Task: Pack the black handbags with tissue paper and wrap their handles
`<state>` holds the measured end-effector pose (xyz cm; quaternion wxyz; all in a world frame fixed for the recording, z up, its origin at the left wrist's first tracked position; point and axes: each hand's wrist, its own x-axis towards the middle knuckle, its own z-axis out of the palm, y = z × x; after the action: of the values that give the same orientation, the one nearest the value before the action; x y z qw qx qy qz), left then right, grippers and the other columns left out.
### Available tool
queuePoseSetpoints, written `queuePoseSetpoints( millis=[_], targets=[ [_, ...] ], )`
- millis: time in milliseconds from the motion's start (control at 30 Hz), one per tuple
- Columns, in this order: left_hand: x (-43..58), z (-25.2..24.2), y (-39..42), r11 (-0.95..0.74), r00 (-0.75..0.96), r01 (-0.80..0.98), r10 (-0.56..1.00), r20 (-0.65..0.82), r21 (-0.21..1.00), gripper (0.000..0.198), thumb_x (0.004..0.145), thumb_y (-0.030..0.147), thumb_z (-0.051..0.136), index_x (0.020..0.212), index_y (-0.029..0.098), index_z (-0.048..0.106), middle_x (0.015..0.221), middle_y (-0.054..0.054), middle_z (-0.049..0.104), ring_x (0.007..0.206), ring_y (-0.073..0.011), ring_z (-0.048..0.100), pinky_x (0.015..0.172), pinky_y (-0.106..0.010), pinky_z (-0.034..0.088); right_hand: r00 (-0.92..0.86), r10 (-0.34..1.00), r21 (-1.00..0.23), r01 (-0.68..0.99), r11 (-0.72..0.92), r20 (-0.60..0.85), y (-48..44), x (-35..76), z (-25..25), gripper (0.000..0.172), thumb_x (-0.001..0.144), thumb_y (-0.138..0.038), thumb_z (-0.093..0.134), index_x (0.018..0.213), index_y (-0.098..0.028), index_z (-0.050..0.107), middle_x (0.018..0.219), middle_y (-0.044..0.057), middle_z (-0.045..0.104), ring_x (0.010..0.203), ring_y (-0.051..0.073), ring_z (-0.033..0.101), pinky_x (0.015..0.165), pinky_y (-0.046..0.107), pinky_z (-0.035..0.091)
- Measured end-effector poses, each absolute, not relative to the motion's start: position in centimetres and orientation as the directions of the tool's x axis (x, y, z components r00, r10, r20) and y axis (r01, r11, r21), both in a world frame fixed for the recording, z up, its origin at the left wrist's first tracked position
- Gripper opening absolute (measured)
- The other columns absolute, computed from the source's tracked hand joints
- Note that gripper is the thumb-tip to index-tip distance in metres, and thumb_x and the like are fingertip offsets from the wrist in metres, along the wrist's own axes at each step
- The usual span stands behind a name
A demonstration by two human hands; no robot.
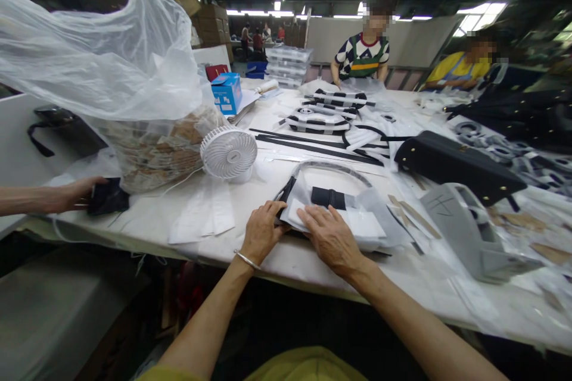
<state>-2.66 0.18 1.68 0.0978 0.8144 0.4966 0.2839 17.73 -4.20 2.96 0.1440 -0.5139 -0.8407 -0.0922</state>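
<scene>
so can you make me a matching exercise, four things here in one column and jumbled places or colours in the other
1. fan
2. box
3. wrapped item
4. bangle

A. around the left wrist
B. mainly blue
C. under the right-hand fingers
D. white, with a round grille

Right pairs: 1-D, 2-B, 3-C, 4-A

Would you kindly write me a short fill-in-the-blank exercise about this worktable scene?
1. The person's right hand rests on a sheet coloured ____.
2. The person wears the bracelet on their ____ side.
3. Beyond the fan, the small box is mainly coloured ____.

Missing words: white; left; blue.
</scene>
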Motion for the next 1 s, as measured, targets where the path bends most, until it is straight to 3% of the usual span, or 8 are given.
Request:
queuePoseSetpoints(
  millis=[133,300,367,467,600,700,867,1000],
  targets=[
    [-2.5,1.6,0.3,-0.378,0.247,0.770,0.920,0.305,0.514,0.054,0.075,0.029,0.076,0.122,0.023,0.050,0.119,-0.007,0.063,0.109,-0.0259,0.061,0.093,-0.043,0.048,-0.420,0.828,0.010,0.894,0.449,0.372,-4.2,17.1,2.8,0.040,0.093,-0.014,0.050,0.132,-0.019,0.055,0.131,0.011,0.061,0.123,0.027,0.051,0.106,0.047,0.034],
    [-2.3,2.4,0.6,-0.367,0.266,0.748,0.929,0.257,0.553,0.069,0.075,0.029,0.075,0.135,0.024,0.041,0.133,-0.008,0.060,0.121,-0.0264,0.058,0.116,-0.055,0.023,-0.363,0.833,0.034,0.923,0.384,0.417,-4.9,16.0,1.9,0.045,0.090,-0.016,0.057,0.134,-0.011,0.051,0.134,0.017,0.058,0.119,0.030,0.053,0.100,0.045,0.037],
    [-2.3,2.8,0.8,-0.291,0.222,0.737,0.957,0.188,0.611,0.071,0.070,0.030,0.079,0.132,0.022,0.044,0.124,-0.009,0.066,0.115,-0.0272,0.062,0.111,-0.049,0.033,-0.341,0.836,0.017,0.929,0.370,0.431,-5.3,15.7,1.8,0.060,0.084,-0.029,0.070,0.136,-0.008,0.047,0.137,0.020,0.055,0.122,0.033,0.050,0.103,0.047,0.034],
    [-2.4,3.1,1.1,-0.111,0.152,0.657,0.988,0.013,0.746,0.072,0.063,0.035,0.083,0.126,0.021,0.050,0.108,-0.009,0.072,0.104,-0.0288,0.067,0.090,-0.038,0.050,-0.331,0.835,-0.006,0.928,0.372,0.439,-5.5,15.5,2.0,0.087,0.071,-0.045,0.082,0.138,-0.006,0.043,0.137,0.023,0.053,0.122,0.035,0.049,0.104,0.049,0.033],
    [-2.3,3.4,1.0,-0.051,0.116,0.577,0.993,-0.021,0.815,0.067,0.063,0.036,0.082,0.122,0.022,0.053,0.100,-0.006,0.073,0.096,-0.0274,0.068,0.082,-0.034,0.051,-0.328,0.826,-0.026,0.924,0.382,0.459,-5.5,15.8,2.1,0.096,0.066,-0.052,0.083,0.139,-0.007,0.041,0.137,0.024,0.052,0.123,0.036,0.049,0.104,0.049,0.033],
    [-2.2,3.5,0.7,-0.046,0.098,0.568,0.995,-0.012,0.821,0.068,0.063,0.036,0.082,0.123,0.021,0.053,0.096,-0.006,0.072,0.092,-0.0266,0.068,0.081,-0.034,0.051,-0.316,0.822,-0.022,0.929,0.370,0.474,-5.4,16.2,1.8,0.091,0.069,-0.049,0.082,0.139,-0.008,0.040,0.136,0.023,0.053,0.121,0.035,0.049,0.102,0.047,0.035],
    [-2.0,3.3,0.2,-0.015,0.081,0.515,0.996,-0.031,0.857,0.068,0.064,0.034,0.080,0.125,0.019,0.052,0.098,-0.007,0.071,0.089,-0.0247,0.068,0.075,-0.032,0.052,-0.322,0.804,0.022,0.933,0.360,0.499,-5.1,16.8,1.3,0.065,0.083,-0.030,0.069,0.139,-0.011,0.042,0.131,0.020,0.057,0.113,0.033,0.053,0.094,0.045,0.040],
    [-1.8,3.5,0.1,-0.006,0.063,0.489,0.998,-0.028,0.872,0.068,0.066,0.032,0.079,0.126,0.018,0.051,0.101,-0.008,0.070,0.090,-0.0243,0.068,0.077,-0.032,0.052,-0.331,0.790,0.051,0.933,0.357,0.516,-5.2,16.7,1.3,0.059,0.084,-0.014,0.059,0.139,-0.008,0.041,0.132,0.018,0.057,0.114,0.031,0.052,0.095,0.043,0.040]
  ],
)
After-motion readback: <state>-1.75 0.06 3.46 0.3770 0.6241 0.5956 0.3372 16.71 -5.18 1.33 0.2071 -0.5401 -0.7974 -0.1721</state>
